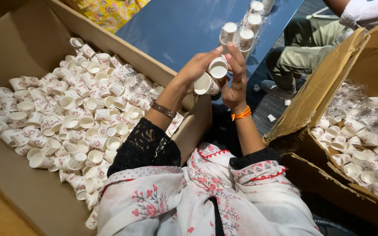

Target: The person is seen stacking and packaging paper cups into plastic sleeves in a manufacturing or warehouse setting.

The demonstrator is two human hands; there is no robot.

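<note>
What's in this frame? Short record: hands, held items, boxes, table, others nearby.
left hand: holds a white paper cup, mouth toward camera
right hand: on a second cup, just above the first
left box: cardboard, loose cups piled inside
right box: cardboard, cups mixed with clear wrap
table: blue, wrapped cup stacks
nearby: another person's leg, seated
</note>
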